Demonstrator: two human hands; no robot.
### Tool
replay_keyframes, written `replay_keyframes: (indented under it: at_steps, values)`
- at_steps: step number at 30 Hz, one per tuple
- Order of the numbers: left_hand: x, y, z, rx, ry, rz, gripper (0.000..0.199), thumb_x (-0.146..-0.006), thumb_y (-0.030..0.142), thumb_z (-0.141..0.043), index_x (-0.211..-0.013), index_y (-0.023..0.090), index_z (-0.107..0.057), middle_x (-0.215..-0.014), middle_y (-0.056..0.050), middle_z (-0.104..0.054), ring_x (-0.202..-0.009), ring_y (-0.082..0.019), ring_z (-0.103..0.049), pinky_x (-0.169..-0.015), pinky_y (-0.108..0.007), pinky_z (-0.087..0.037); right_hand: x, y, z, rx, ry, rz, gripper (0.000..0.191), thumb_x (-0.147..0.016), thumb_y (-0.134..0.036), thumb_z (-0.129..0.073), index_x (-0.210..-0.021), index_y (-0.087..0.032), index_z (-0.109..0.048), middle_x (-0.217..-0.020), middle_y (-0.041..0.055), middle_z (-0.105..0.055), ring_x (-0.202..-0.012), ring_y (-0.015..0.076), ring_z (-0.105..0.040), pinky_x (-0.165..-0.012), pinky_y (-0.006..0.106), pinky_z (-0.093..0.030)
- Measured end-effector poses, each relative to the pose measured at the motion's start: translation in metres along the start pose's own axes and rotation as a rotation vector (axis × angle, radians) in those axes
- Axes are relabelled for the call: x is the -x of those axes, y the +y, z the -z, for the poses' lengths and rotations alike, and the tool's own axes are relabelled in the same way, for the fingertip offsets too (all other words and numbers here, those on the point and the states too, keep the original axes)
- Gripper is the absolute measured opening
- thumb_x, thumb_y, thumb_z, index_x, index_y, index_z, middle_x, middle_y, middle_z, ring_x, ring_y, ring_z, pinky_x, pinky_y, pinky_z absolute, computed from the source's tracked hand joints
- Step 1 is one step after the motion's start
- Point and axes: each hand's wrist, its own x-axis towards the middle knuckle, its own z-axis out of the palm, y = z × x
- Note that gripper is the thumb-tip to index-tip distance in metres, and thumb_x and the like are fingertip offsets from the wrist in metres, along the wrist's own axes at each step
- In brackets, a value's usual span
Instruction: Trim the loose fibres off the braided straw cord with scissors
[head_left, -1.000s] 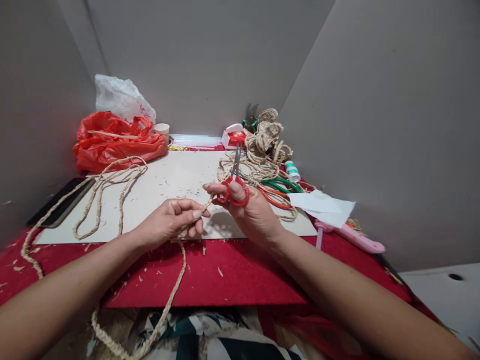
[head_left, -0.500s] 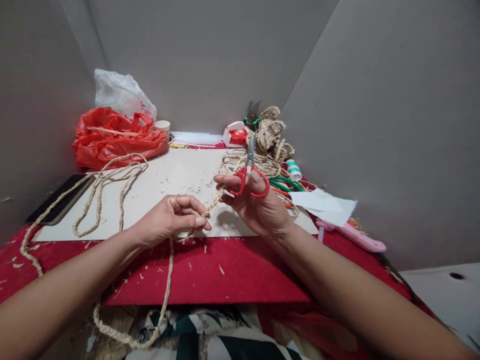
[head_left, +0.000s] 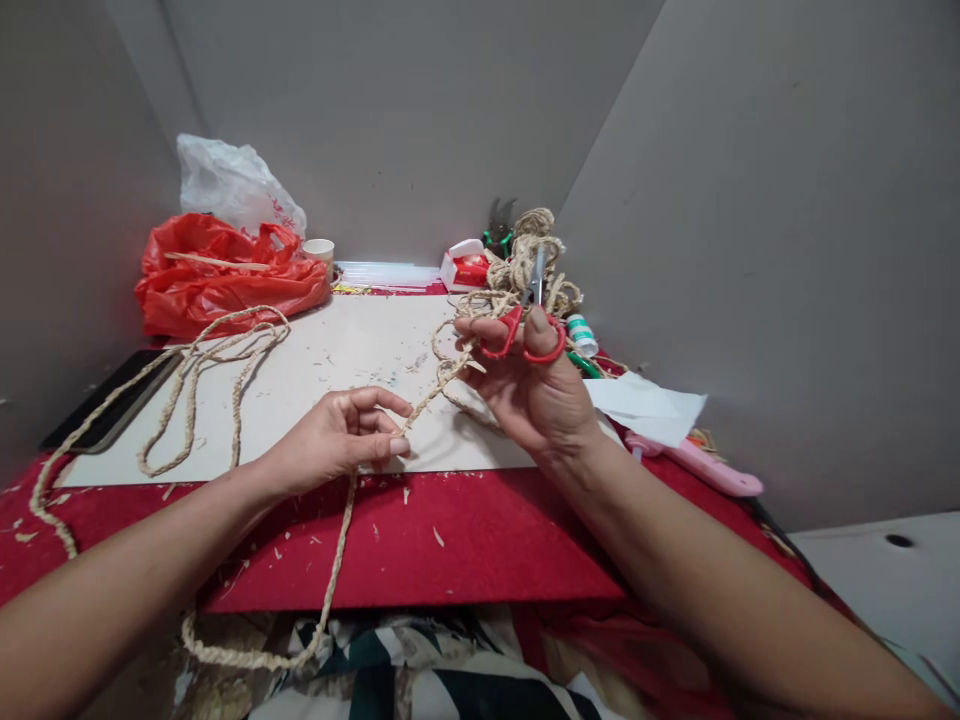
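Note:
Between the thumb and fingers of my left hand (head_left: 352, 430) a braided straw rope (head_left: 439, 388) is pinched above the near edge of the white board (head_left: 360, 345). From there the rope hangs in a loop below the table edge, and more of it lies looped on the board's left side. My right hand (head_left: 529, 385) has its thumb and a finger through the red handles of the scissors (head_left: 534, 300), blades pointing up and away. The rope's other stretch runs up to the fingertips of this same hand, under the scissors.
Behind my right hand lies a heap of coiled rope (head_left: 536, 240). A pink glue gun (head_left: 712, 468) and white paper (head_left: 649, 405) are at the right. Red plastic bag (head_left: 225, 290), paper cup (head_left: 319, 250) and dark tablet-like slab (head_left: 112, 400) are at the left. Grey walls enclose the table.
My right hand has moved right and slightly up with the scissors, and a longer stretch of rope shows between the hands. My left hand stays nearly in place, still pinching the rope.

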Motion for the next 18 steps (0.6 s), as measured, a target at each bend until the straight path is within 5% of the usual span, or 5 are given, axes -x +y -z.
replay_keyframes:
  at_steps: [13,18]
  values:
    - [0.002,0.001,-0.002,-0.028,-0.041,-0.023,0.015,-0.082,0.029,-0.065,-0.084,0.016,-0.06,-0.07,-0.002,-0.068,-0.045,-0.004,-0.041,-0.043,-0.017,-0.027,-0.007,0.003,0.007,0.151,0.074,-0.001,0.043,-0.073,-0.063,-0.061,-0.083,-0.021,-0.069,-0.11,0.0061,-0.069,-0.1,0.0195,-0.06,-0.071,0.028,-0.051]
    - [-0.003,0.002,0.006,0.182,0.122,-0.048,0.019,-0.074,0.026,-0.072,-0.084,0.015,-0.06,-0.067,0.0,-0.066,-0.04,-0.002,-0.035,-0.037,-0.014,-0.02,-0.02,0.005,0.022,0.354,0.044,-0.114,0.046,-0.068,-0.06,-0.069,-0.085,-0.017,-0.069,-0.099,0.0094,-0.07,-0.087,0.0184,-0.063,-0.065,0.026,-0.048]
